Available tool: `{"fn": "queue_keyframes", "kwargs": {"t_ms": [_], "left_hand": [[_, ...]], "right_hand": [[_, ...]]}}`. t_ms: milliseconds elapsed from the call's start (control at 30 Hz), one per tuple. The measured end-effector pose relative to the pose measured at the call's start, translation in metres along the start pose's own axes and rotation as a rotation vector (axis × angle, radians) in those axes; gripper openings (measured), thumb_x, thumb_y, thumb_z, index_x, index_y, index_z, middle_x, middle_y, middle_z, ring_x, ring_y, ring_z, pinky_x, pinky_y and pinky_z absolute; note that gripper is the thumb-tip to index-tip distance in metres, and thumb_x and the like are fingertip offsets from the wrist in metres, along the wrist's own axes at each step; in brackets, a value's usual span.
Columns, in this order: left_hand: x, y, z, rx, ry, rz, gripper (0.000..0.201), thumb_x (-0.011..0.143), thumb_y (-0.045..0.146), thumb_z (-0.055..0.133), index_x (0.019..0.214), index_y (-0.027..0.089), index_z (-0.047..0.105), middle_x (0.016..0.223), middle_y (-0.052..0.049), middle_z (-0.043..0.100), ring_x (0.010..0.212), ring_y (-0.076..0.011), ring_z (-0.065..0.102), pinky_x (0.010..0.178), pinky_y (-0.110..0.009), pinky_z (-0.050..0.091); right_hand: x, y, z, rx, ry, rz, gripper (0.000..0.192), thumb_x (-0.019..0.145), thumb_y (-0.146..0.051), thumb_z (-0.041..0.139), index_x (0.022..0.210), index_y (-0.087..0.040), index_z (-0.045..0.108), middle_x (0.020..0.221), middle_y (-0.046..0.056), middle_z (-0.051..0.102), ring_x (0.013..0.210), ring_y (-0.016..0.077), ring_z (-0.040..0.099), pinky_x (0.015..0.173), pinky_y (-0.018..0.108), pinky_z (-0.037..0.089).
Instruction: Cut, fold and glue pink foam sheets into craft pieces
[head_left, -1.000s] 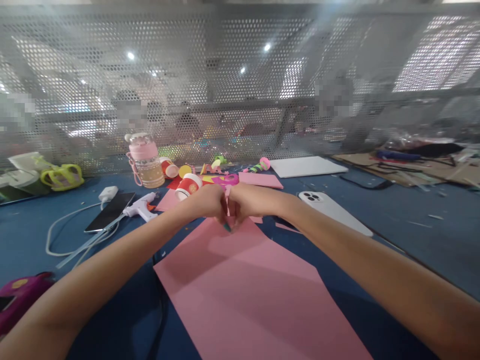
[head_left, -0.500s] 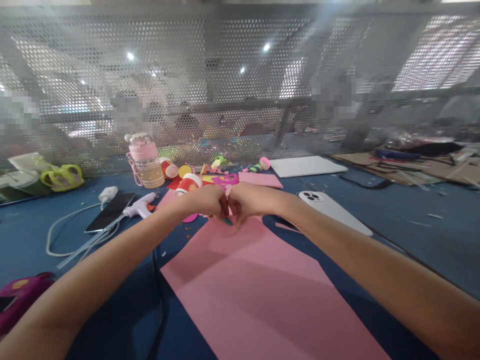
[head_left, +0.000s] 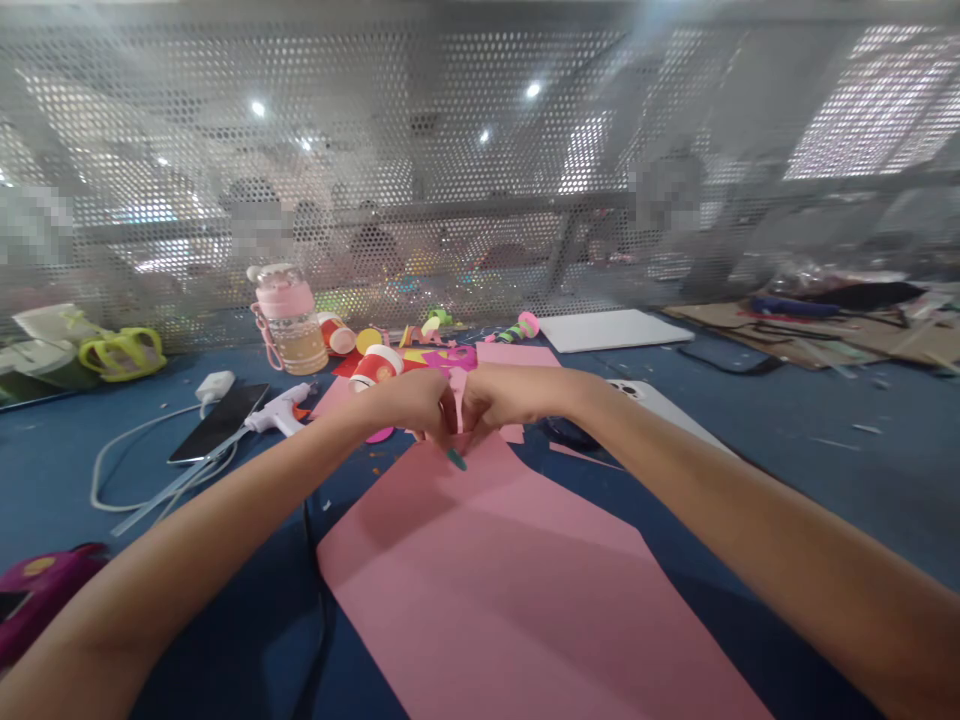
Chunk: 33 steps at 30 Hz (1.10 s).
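A large sheet of pink paper [head_left: 510,590] lies across the blue table in front of me, its far end narrowing to where both hands meet. My left hand [head_left: 424,408] is closed on that far edge, with a green thumbnail showing on top of the paper. Close beside it, my right hand [head_left: 502,398] pinches the same edge, fingers bent down. The fingertips under the paper are hidden. Just beyond the hands lie red-and-white paper cups [head_left: 377,367] and magenta paper pieces [head_left: 454,357].
To the left are a white glue gun [head_left: 279,408], a black phone [head_left: 219,424] with a cable, and a pink-lidded bottle [head_left: 289,320]. On the right, a white phone [head_left: 675,415] is partly behind my forearm. A white sheet stack [head_left: 615,331] sits farther back, before a perforated metal screen [head_left: 450,180].
Both hands still hold the paper's far edge. My right forearm has shifted and covers more of the white phone. The paper's near part has moved slightly left.
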<state>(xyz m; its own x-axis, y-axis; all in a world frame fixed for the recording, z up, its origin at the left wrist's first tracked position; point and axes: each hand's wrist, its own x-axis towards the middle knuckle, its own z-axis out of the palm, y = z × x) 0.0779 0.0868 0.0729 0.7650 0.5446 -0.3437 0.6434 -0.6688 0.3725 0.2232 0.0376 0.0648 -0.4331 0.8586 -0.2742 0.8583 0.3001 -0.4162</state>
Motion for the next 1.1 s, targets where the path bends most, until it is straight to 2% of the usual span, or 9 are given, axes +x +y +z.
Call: {"fn": "queue_keyframes", "kwargs": {"t_ms": [100, 333, 467, 567, 833, 1100], "left_hand": [[0.001, -0.001, 0.000, 0.027, -0.002, 0.009, 0.030, 0.048, 0.024, 0.067, 0.077, 0.014, 0.066, 0.068, -0.003, 0.065, 0.056, -0.0137, 0.057, 0.052, -0.022, 0.044], [-0.001, -0.001, 0.001, -0.050, -0.011, 0.024, 0.029, 0.050, 0.017, 0.064, 0.079, 0.012, 0.064, 0.067, -0.003, 0.063, 0.059, -0.0136, 0.058, 0.050, -0.020, 0.043], [-0.004, 0.004, 0.002, 0.051, 0.014, 0.056, 0.025, 0.054, 0.014, 0.061, 0.078, 0.014, 0.066, 0.065, -0.002, 0.064, 0.056, -0.0121, 0.056, 0.048, -0.018, 0.040], [-0.007, 0.008, 0.003, 0.148, 0.059, 0.099, 0.024, 0.055, 0.011, 0.058, 0.077, 0.014, 0.068, 0.068, -0.003, 0.066, 0.061, -0.0136, 0.057, 0.050, -0.019, 0.038], [-0.007, 0.009, 0.004, 0.188, 0.076, 0.084, 0.022, 0.056, 0.015, 0.061, 0.076, 0.015, 0.068, 0.064, -0.001, 0.064, 0.057, -0.0129, 0.054, 0.047, -0.020, 0.035], [-0.008, 0.011, 0.004, 0.182, 0.094, 0.042, 0.026, 0.054, 0.026, 0.067, 0.075, 0.011, 0.068, 0.065, -0.004, 0.064, 0.055, -0.0137, 0.055, 0.045, -0.020, 0.035]], "right_hand": [[-0.001, 0.001, -0.001, 0.012, -0.026, 0.005, 0.027, 0.064, -0.033, 0.062, 0.084, -0.017, 0.070, 0.062, 0.000, 0.057, 0.050, 0.0068, 0.039, 0.045, 0.019, 0.025], [-0.001, -0.004, -0.001, -0.004, 0.018, -0.016, 0.037, 0.056, -0.046, 0.066, 0.076, -0.014, 0.071, 0.056, -0.001, 0.055, 0.047, 0.0072, 0.037, 0.043, 0.021, 0.024], [0.000, -0.004, -0.001, -0.029, 0.025, -0.014, 0.040, 0.052, -0.049, 0.068, 0.073, -0.014, 0.071, 0.053, -0.001, 0.055, 0.046, 0.0077, 0.037, 0.042, 0.021, 0.025], [-0.001, -0.006, -0.002, -0.045, 0.036, -0.022, 0.041, 0.052, -0.050, 0.068, 0.071, -0.015, 0.071, 0.052, -0.001, 0.056, 0.045, 0.0080, 0.038, 0.041, 0.021, 0.025], [-0.002, -0.010, -0.001, -0.042, 0.038, -0.020, 0.042, 0.054, -0.052, 0.065, 0.071, -0.014, 0.071, 0.051, -0.002, 0.052, 0.044, 0.0072, 0.035, 0.042, 0.022, 0.023], [0.000, -0.012, 0.000, -0.070, 0.066, 0.024, 0.046, 0.043, -0.051, 0.072, 0.069, -0.013, 0.068, 0.054, -0.001, 0.055, 0.045, 0.0085, 0.040, 0.041, 0.021, 0.027]]}}
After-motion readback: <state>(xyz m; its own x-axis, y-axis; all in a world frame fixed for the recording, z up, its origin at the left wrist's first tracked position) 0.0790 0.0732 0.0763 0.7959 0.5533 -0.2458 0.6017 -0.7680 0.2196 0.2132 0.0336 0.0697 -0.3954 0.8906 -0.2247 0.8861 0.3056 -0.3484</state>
